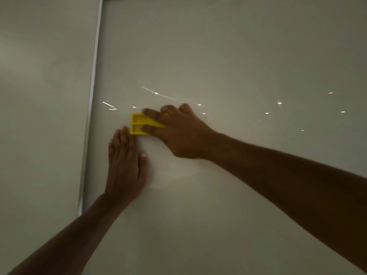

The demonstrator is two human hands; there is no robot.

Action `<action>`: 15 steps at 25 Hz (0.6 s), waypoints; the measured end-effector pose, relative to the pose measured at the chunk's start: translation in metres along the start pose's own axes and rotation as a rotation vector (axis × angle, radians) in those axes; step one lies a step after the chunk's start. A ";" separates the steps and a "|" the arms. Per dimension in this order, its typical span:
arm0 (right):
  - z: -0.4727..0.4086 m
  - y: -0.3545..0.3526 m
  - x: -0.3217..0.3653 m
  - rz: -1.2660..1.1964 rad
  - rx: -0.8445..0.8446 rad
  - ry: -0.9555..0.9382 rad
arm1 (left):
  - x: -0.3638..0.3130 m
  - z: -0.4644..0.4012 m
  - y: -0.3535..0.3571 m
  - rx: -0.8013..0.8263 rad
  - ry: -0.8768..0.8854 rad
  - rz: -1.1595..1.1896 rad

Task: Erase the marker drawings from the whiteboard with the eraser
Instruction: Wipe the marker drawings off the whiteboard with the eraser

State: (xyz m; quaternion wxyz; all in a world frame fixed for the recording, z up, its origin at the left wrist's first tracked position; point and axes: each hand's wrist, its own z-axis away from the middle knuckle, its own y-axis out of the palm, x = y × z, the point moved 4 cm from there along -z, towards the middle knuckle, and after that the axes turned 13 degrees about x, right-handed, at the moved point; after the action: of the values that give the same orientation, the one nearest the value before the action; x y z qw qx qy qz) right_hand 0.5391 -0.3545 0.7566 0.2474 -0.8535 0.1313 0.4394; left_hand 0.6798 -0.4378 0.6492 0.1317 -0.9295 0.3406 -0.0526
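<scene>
A yellow plastic eraser (139,124) is pressed flat against the whiteboard (228,56), close to the board's left edge. My right hand (178,132) covers the eraser's right half, with fingers spread over its ribbed back and gripping it. My left hand (125,161) lies flat on the board just below and left of the eraser, fingers together, its fingertips almost touching the eraser's lower left corner. I can make out no marker lines on the dim board, only bright reflected light spots and streaks above the eraser.
The board's thin metal frame (93,96) runs top to bottom left of my hands. Beyond it is a plain wall (39,96). The light is dim.
</scene>
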 end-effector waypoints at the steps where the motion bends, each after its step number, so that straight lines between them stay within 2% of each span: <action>1: 0.020 0.005 -0.005 -0.011 -0.013 0.018 | -0.002 0.001 0.001 0.005 -0.009 -0.010; 4: 0.082 0.000 -0.054 -0.025 -0.080 0.136 | -0.019 -0.006 0.002 0.024 -0.022 -0.014; 6: 0.124 -0.010 -0.105 -0.040 -0.112 0.312 | -0.041 -0.015 0.004 0.035 0.031 -0.021; 9: 0.212 -0.015 -0.196 -0.039 -0.149 0.728 | -0.080 -0.031 0.012 0.059 0.108 -0.037; 12: 0.315 -0.007 -0.253 -0.264 -0.198 1.204 | -0.113 -0.043 0.019 0.077 0.123 -0.041; 13: 0.339 0.000 -0.253 -0.305 -0.193 1.289 | -0.124 -0.045 0.021 0.080 0.141 -0.048; 15: 0.363 0.008 -0.230 -0.283 -0.190 1.254 | -0.147 -0.050 0.027 0.076 0.170 -0.059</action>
State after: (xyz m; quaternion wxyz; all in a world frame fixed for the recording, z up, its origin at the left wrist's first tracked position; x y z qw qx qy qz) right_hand 0.1538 -0.1647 0.7634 0.1028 -0.9753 0.0975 -0.1693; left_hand 0.5416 -0.3726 0.6889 0.1359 -0.9256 0.3209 -0.1479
